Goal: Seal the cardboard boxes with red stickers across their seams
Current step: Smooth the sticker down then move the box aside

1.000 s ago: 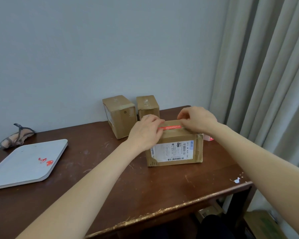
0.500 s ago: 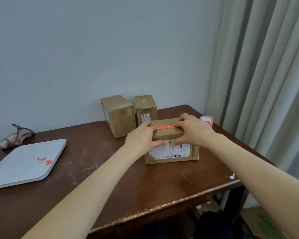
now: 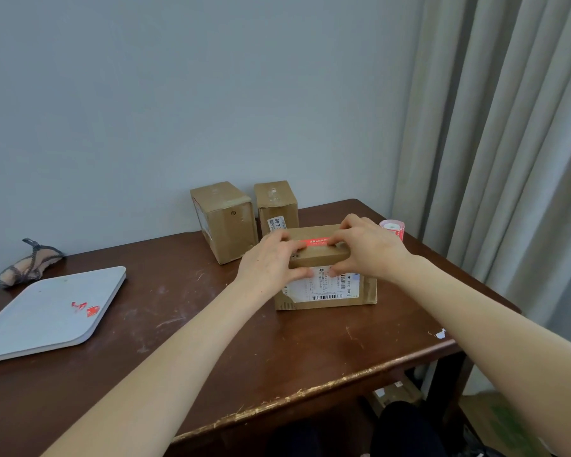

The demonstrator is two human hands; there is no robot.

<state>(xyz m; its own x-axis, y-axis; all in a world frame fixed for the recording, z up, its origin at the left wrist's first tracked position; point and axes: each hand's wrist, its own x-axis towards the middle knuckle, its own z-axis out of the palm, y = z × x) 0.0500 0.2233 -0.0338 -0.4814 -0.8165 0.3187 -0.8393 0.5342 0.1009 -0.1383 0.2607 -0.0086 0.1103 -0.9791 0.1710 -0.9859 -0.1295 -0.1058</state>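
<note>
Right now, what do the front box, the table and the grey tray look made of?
Front box: brown cardboard, matte, with creased edges and a white paper label stuck on its face.
Table: dark-stained wood with a slight sheen, scratched, and pale bare wood shows where the near edge is chipped.
Grey tray: smooth, matte, rounded corners. Probably plastic, but coated metal cannot be ruled out.

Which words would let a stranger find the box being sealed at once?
Find the wooden table beside the curtain. There the left hand and the right hand hold the nearest box. Unlike the left rear box and right rear box, it lies flat and carries a red sticker on top.
</note>
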